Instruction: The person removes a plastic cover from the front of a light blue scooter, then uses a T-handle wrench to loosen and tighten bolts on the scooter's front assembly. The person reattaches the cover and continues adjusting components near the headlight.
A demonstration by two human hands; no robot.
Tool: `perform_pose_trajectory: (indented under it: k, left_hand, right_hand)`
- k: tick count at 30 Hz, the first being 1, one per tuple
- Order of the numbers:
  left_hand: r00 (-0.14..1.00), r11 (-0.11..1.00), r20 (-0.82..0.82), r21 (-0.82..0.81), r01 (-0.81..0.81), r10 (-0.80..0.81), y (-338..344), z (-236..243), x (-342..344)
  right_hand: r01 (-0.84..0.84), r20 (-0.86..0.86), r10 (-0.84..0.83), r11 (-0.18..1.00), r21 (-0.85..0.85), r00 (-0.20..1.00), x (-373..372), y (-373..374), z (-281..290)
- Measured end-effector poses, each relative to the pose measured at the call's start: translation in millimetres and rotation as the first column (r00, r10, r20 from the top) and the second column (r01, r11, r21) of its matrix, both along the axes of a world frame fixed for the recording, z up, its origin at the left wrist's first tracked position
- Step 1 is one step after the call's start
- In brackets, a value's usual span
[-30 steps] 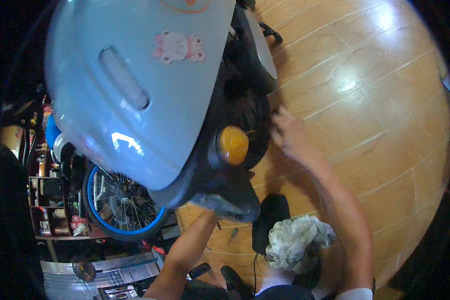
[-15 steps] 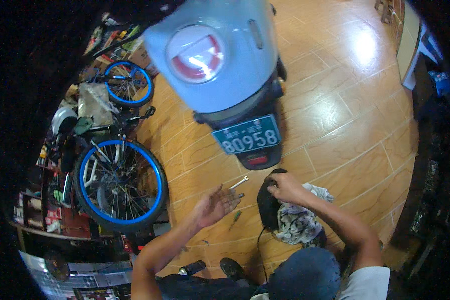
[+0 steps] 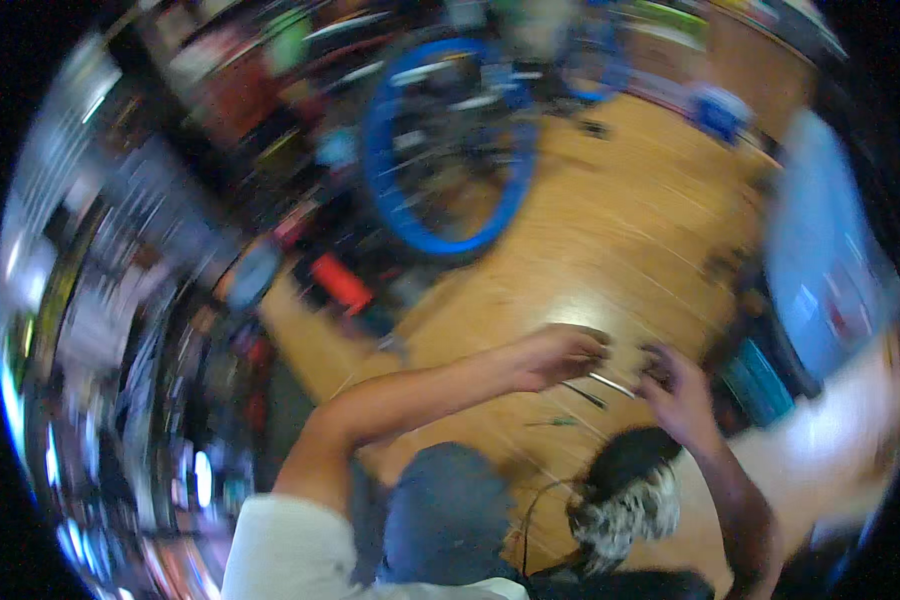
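My left hand (image 3: pixel 562 358) reaches over the tiled floor with its fingers curled together; a dark patch shows at their tips, too smeared to name. Opposite it, a short gap away, my right hand (image 3: pixel 678 392) is raised with bent fingers around something dark and blurred. Between and just below them is a shiny wrench (image 3: pixel 613 385), apparently on the floor, beside a thin dark rod (image 3: pixel 585 396). Nearer me lies a small green tool (image 3: pixel 553 423). Under my right forearm are a black bag-like thing (image 3: pixel 630 458) and a crumpled black-and-white cloth (image 3: pixel 625 515).
A light-blue scooter (image 3: pixel 820 260) with a green plate (image 3: pixel 758 385) stands at the right. Ahead is a bicycle wheel with a blue rim (image 3: pixel 378 150). A red object (image 3: pixel 340 283) and cluttered shelves fill the left. A blue-and-white container (image 3: pixel 718 112) sits at the back.
The view has swung left, so the scooter is now at the right edge. My right hand has left the black bag-like thing; my left hand, previously open palm-up, has curled, and both have come closer together.
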State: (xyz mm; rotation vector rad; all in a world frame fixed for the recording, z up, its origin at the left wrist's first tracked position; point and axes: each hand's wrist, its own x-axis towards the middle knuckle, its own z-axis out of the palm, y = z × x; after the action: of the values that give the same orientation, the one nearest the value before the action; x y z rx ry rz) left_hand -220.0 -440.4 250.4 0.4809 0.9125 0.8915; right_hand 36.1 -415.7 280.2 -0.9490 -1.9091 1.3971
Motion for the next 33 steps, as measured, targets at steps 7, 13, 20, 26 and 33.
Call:
perform_pose_trajectory:
  k: [7,13,20,26,33]
  left_hand:
    - [0.37,0.567,-0.43,0.638,-0.521,0.824,-185.3,-20.8,-188.0]
    - [-0.364,-0.195,-0.443,0.381,-0.904,0.819,-419.2,-99.2,-327.9]
    - [-0.74,-0.677,-0.347,0.305,-0.67,0.576,-573.8,-149.1,-486.0]
    - [-0.771,-0.218,-0.597,0.74,-0.636,0.223,-494.8,-87.2,-428.6]
    - [0.547,0.766,-0.536,0.437,-0.472,0.643,-243.4,-25.4,-156.7]
  right_hand:
    - [0.073,0.215,-0.054,0.994,-0.083,0.975,-18.4,12.1,-55.0]
    - [-0.065,0.085,0.139,0.814,-0.577,0.987,-33.5,42.3,-138.4]
    - [-0.209,0.194,0.265,0.941,-0.266,0.944,-89.7,42.9,-108.3]
    - [-0.196,0.224,0.248,0.953,-0.233,0.943,-137.7,18.3,-80.2]
    - [-0.589,0.185,0.562,0.792,0.159,0.806,-251.1,-49.1,-13.2]
